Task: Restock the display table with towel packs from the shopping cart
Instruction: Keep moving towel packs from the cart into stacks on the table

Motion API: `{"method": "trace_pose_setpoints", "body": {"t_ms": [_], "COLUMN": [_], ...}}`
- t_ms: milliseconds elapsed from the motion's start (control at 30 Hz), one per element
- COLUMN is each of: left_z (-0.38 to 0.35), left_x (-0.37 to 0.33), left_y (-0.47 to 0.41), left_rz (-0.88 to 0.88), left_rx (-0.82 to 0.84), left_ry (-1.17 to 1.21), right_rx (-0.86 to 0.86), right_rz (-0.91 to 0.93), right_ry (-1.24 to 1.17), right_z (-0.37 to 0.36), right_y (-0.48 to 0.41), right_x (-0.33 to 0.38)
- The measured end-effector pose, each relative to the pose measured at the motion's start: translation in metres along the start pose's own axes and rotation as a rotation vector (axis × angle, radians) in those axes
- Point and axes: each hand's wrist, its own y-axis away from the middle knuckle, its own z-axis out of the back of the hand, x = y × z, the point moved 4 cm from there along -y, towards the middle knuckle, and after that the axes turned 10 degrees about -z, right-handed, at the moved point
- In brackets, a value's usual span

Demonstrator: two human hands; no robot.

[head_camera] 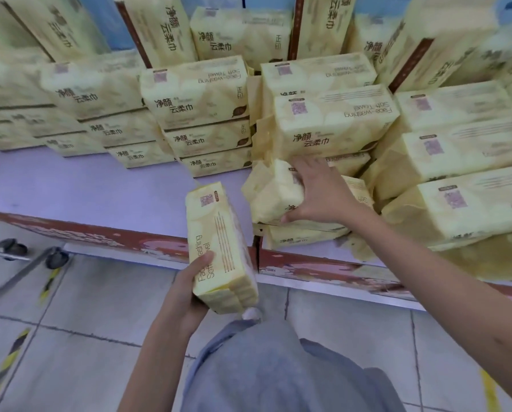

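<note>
My left hand (189, 288) grips a yellow towel pack (222, 248) by its near end, holding it upright in front of the display table (85, 188). My right hand (317, 191) grips a second yellow towel pack (274, 193) that lies tilted on a low stack (305, 234) at the table's front edge. Above that hand sits another pack (332, 126) on a taller pile. The shopping cart body is out of view.
Stacks of the same yellow packs fill the back and right of the table, e.g. a three-high stack (204, 120). A bare lilac patch lies at front left. Cart wheels (57, 257) and a metal frame stand on the tiled floor at left.
</note>
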Motion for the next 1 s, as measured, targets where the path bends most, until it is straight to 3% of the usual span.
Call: {"method": "trace_pose_setpoints", "body": {"t_ms": [233, 433, 633, 767, 1000], "left_z": [-0.005, -0.01, -0.015, -0.014, -0.022], "left_x": [0.004, 0.001, -0.002, -0.007, -0.012], "left_y": [-0.003, -0.007, -0.006, -0.004, 0.007], "left_rz": [0.012, 0.022, 0.041, 0.031, -0.015], "left_rx": [-0.03, -0.01, 0.026, 0.039, 0.101], "left_ry": [0.029, 0.04, 0.073, 0.047, 0.132], "right_rx": [-0.014, -0.112, -0.109, -0.048, -0.067], "right_rz": [0.153, 0.216, 0.149, 0.065, -0.047], "right_ry": [0.292, 0.318, 0.265, 0.084, -0.58], "right_z": [-0.043, -0.049, -0.052, -0.048, -0.027], "right_y": [-0.007, 0.003, 0.01, 0.012, 0.054], "right_x": [-0.016, -0.025, -0.031, -0.032, 0.005]}}
